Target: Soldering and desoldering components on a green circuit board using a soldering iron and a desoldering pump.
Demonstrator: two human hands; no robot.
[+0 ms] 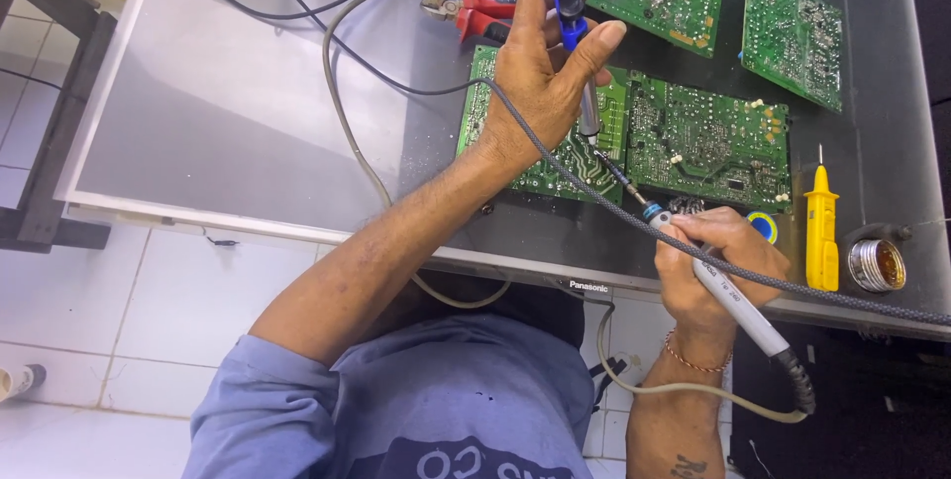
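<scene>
Over the board (555, 157), the soldering iron (713, 276) seemingly points up-left

Left hand (543, 63) raised farther off, fingers curled in a closed grip, forearm bare. Right hand (715, 259) nearer, fist-like pinch, wrist bent, bracelet on.

A large flat screen panel (248, 112) is laid face up as the work surface; it is rectangular, with a dull grey, faintly reflective face framed by a thin pale border along its left and lower sides. A dark bezel strip (555, 266) runs along its near edge, and a small white maker's mark (588, 286) is printed on it. A narrow printed label (715, 276) is seen on the white handle held in the right hand (715, 266). No packages or signs are seen.
</scene>
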